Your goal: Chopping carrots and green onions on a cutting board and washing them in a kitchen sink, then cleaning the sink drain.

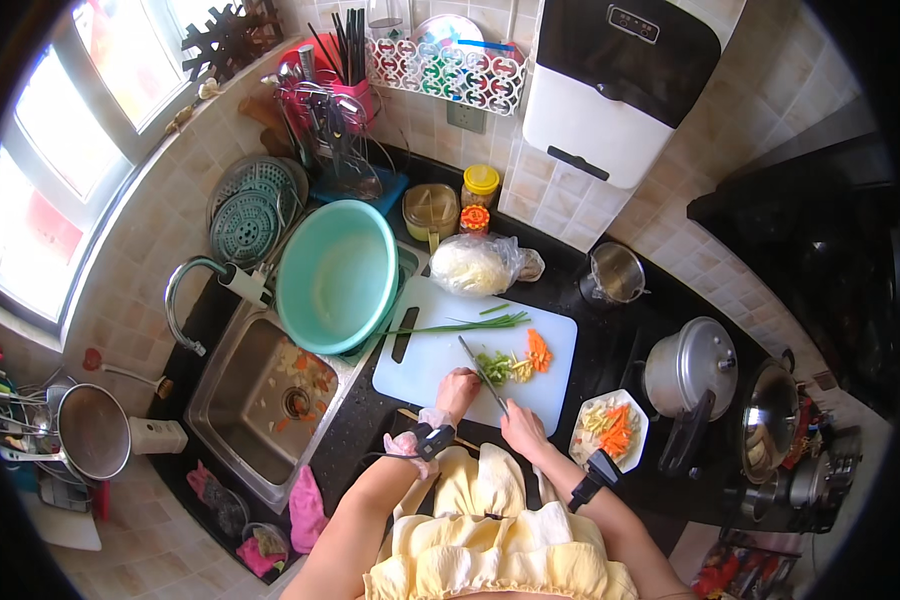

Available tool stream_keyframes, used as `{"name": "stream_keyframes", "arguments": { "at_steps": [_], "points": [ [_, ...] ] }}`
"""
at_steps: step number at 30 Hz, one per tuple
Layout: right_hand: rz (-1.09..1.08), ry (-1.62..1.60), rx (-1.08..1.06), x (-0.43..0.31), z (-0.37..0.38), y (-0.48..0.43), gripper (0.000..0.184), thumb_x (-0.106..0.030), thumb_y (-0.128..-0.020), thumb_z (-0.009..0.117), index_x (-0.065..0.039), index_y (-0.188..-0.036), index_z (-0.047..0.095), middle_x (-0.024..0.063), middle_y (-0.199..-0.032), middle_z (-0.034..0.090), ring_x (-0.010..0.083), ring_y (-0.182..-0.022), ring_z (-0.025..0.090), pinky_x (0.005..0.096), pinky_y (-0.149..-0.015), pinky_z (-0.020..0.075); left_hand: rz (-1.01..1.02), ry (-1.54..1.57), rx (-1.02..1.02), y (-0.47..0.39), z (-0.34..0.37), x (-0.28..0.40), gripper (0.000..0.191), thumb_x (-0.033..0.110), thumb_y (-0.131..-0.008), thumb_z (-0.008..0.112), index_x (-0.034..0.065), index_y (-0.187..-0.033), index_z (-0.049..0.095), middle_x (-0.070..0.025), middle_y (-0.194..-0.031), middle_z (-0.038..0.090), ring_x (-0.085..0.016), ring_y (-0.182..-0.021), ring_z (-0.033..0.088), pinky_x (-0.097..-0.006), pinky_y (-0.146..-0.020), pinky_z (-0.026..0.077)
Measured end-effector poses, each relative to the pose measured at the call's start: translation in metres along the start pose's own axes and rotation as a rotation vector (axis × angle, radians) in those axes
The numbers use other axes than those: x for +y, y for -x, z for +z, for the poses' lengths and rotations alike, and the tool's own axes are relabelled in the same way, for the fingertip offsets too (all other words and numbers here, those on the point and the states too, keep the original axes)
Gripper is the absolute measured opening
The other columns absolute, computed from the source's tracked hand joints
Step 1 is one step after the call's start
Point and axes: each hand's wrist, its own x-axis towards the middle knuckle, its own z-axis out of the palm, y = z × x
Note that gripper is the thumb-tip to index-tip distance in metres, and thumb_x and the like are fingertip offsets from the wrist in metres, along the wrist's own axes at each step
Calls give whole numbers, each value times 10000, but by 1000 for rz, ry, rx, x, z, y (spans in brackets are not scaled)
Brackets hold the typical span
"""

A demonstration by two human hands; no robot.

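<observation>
On a white cutting board (420,375), my right hand (523,429) grips the handle of a kitchen knife (483,375), whose blade points up and left. My left hand (459,391) rests just left of the blade with its fingers curled; whether it holds anything is hidden. Chopped green pieces (497,367) touch the blade's right side. Beside them lie small yellowish pieces (523,370) and cut orange strips (538,351), likely carrot. Long green stalks (487,323) stretch across the upper board. An octagonal white plate (637,454) right of the board holds orange and pale cut pieces.
A teal basin (337,277) stands by the sink (247,405), which holds food scraps. Behind the board are a bagged pale vegetable (469,266), a yellow-lidded jar (481,182) and a lidded container (430,210). A pressure cooker (686,367) and a metal pan (769,420) stand right.
</observation>
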Motion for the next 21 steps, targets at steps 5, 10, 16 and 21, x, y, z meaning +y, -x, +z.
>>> {"name": "stream_keyframes", "arguments": {
  "at_steps": [5,10,16,21],
  "points": [
    [-8,-47,28,-3,6,-15,254,-184,-865,524,10,-1029,524,296,-820,621,488,-808,595,556,-740,474,-25,-18,-28,0,-2,3,93,80,-727,615,66,-772,695,-92,-803,655,-283,-818,624,-382,-717,518],
    [-5,-89,47,-3,-4,-5,262,-189,-869,518,12,-1036,526,307,-817,614,484,-814,594,551,-739,474,85,-51,3,-1,-7,-1,95,144,-759,652,89,-823,696,-81,-835,655,-271,-831,620,-382,-711,516],
    [-7,-36,34,-7,-16,12,246,-185,-878,517,3,-1036,524,303,-804,616,488,-807,595,544,-736,478,3,-54,12,4,-21,12,133,198,-762,679,90,-837,697,-66,-869,657,-267,-839,617,-383,-710,511],
    [-24,3,-20,-3,-11,14,228,-172,-870,531,2,-1016,516,301,-805,616,487,-803,596,547,-731,477,-72,-78,-35,7,-21,12,121,167,-755,667,85,-836,701,-68,-857,654,-268,-850,615,-384,-716,511]
  ]
}}
